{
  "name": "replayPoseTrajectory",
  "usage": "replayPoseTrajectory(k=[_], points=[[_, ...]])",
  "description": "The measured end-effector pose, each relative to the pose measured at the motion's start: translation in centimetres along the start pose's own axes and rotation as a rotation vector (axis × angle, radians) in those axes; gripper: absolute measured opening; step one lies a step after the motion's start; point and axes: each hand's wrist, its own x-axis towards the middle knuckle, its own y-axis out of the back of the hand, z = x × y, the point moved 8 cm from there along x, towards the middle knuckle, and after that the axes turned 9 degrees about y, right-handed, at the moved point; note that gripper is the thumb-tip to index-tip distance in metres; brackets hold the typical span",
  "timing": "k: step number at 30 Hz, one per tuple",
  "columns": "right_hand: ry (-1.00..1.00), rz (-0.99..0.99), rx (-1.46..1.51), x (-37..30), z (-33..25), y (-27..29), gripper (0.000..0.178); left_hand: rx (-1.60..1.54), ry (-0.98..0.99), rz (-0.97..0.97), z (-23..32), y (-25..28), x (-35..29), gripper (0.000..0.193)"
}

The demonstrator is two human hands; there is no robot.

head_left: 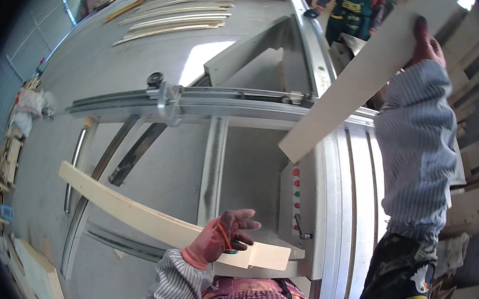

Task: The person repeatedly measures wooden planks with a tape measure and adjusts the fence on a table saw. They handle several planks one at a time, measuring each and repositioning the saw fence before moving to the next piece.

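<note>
My right hand [428, 48], in a dark red glove, grips a long pale wooden board [347, 94] near its far end, thumb on its face. The board is raised at a slant over the sliding-table saw's metal bed [359, 179], its lower end above the control panel. My left hand [221, 238], gloved in red with an orange band, is at a second long board [128, 209] low in front of me. Its fingers are spread and grip nothing; whether the palm touches the wood is unclear. A short pale piece [270, 256] shows just right of that hand.
A metal fence rail [243, 110] with a clamp-like stop [168, 102] crosses the frame. Red and green buttons line the control panel [295, 199]. Another person [350, 12] stands beyond the machine. Long boards [178, 14] lie on the floor; wood offcuts [475, 154] are stacked at right.
</note>
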Motion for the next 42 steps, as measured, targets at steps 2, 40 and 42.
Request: replayPoseTrajectory(k=[2, 40, 42], points=[[-0.170, -0.103, 0.162, -0.9, 0.3, -0.2, 0.058, -0.052, 0.015, 0.076, 0.0, 1.3, 0.3, 0.093], [-1.496, -0.256, 0.209, -35.7, 39.1, 6.4, 0.053, -0.505, -0.253, 0.720, 8.9, 27.0, 10.6, 0.035], [-1.592, -0.311, 0.178, -35.3, 38.7, 7.2, 0.050, -0.502, -0.210, 0.729, 8.9, 26.8, 10.7, 0.036]])
